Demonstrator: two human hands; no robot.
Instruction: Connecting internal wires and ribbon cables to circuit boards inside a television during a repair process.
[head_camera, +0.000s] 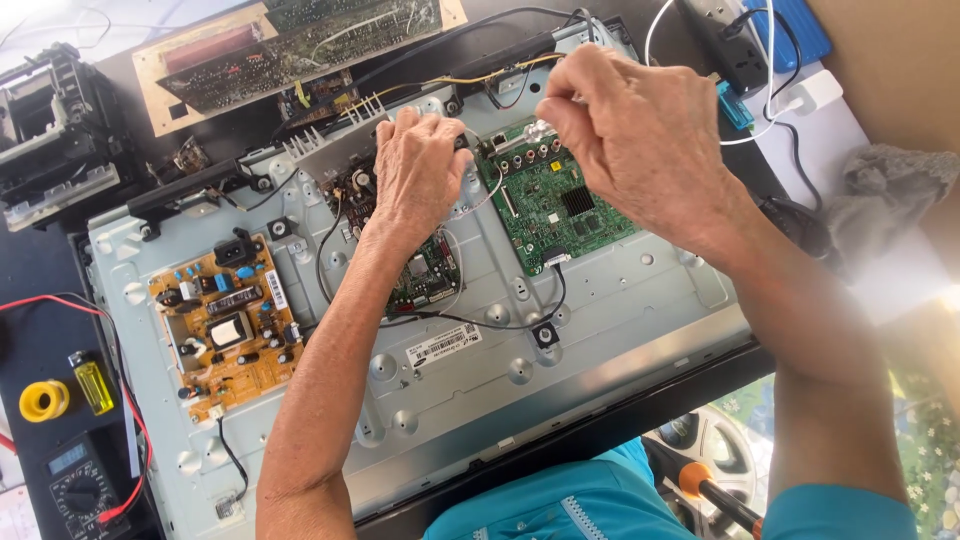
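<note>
Pinched together at the fingertips, the right hand (625, 130) is raised just above the top edge of a green circuit board (560, 200); it seems to grip something very small or thin there, perhaps a wire end or connector, but the thing itself is too small to make out. Left hand (425, 165) lies palm down, fingers curled, pressing on a smaller dark circuit board (425, 275) and the finned metal part (335, 150) beside it; whether it grasps anything under the fingers is hidden. Both boards sit on the pale grey metal back panel (600, 330) of an opened flat television, which lies face down across a dark workbench. Left of the forearm, on the same panel, is a tan power board (225, 325) with a transformer and blue parts. Black cables (480, 322) loop from the green board toward the middle board. At the bench's left edge are a yellow spool (43, 400), a small yellow bottle (93, 382) and a multimeter (85, 485) with a red lead. Another bare board (290, 45) rests beyond the television. Judging from the pose, the work in hand looks like connecting or freeing a lead at the green board's upper edge while the other hand steadies the middle board; any next move there would call for a fine, steady pinch and care not to strain the thin wires.
</note>
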